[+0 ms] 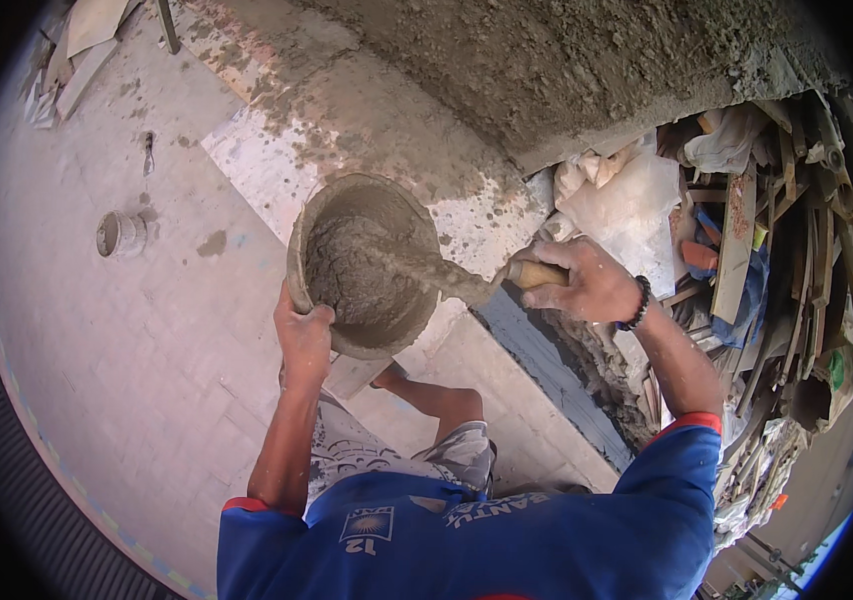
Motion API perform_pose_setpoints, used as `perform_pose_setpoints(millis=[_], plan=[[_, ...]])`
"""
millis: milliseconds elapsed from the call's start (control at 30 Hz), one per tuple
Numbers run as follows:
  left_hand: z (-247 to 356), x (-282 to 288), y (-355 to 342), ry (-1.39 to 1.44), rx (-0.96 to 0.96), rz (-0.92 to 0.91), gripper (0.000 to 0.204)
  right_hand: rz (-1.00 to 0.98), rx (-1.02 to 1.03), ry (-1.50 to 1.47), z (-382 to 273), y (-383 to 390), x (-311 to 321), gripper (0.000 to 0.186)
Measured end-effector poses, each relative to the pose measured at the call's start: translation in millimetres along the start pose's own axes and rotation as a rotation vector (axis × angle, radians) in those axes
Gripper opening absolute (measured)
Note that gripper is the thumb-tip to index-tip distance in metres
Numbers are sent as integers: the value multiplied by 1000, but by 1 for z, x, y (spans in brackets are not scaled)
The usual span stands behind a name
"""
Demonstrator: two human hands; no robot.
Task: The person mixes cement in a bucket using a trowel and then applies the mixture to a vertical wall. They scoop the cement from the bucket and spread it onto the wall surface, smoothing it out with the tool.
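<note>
My left hand [305, 338] grips the near left rim of a round bucket [299, 262], which is tilted so that its mouth shows. Wet grey mortar [362, 268] fills much of the inside. In my right hand [587, 280] is the wooden handle of a trowel [535, 274], with the fingers wrapped round it. The trowel's mortar-coated blade [462, 280] reaches left over the bucket's right rim, and its tip merges with the mortar there. A dark beaded bracelet circles my right wrist.
Rough wet mortar covers the surface [547, 70] ahead. Mortar splashes mark the pale board [257, 170] below it. Piled wood scraps [817, 250] and plastic sheeting [637, 200] lie to the right. On the floor at left is a small round container [122, 235]; planks [87, 75] lie far left.
</note>
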State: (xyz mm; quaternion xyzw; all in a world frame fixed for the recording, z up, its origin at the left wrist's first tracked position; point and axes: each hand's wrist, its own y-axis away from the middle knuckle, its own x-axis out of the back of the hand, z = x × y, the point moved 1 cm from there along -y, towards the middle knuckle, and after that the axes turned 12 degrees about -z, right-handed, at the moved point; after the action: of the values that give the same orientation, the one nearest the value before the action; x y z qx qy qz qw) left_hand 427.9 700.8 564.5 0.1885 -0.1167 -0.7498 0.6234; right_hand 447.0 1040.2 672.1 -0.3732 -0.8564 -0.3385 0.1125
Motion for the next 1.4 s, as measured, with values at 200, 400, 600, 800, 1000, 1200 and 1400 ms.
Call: perform_pose_setpoints(millis=[200, 400, 600, 800, 1000, 1200, 1400], plan=[[-64, 19, -22, -34, 1, -7, 60, 566, -485, 633, 185, -13, 66, 30], [-35, 5, 1, -53, 61, -28, 54, 686, -427, 527, 39, 75, 71, 37], [45, -33, 24, -79, -43, -213, 53, 158, -368, 533, -53, 66, -1, 33], [151, -80, 52, -167, -175, -384, 55, 361, -385, 1158, -115, 62, -4, 29], [185, -103, 56, -348, -382, -467, 56, 98, -506, 581, -94, 78, -17, 34], [203, -109, 60, -119, -278, -552, 58, 371, -230, 234, -91, 72, -52, 39], [229, -90, 62, 35, -181, -506, 64, 399, -297, 311, -127, 93, -16, 38]])
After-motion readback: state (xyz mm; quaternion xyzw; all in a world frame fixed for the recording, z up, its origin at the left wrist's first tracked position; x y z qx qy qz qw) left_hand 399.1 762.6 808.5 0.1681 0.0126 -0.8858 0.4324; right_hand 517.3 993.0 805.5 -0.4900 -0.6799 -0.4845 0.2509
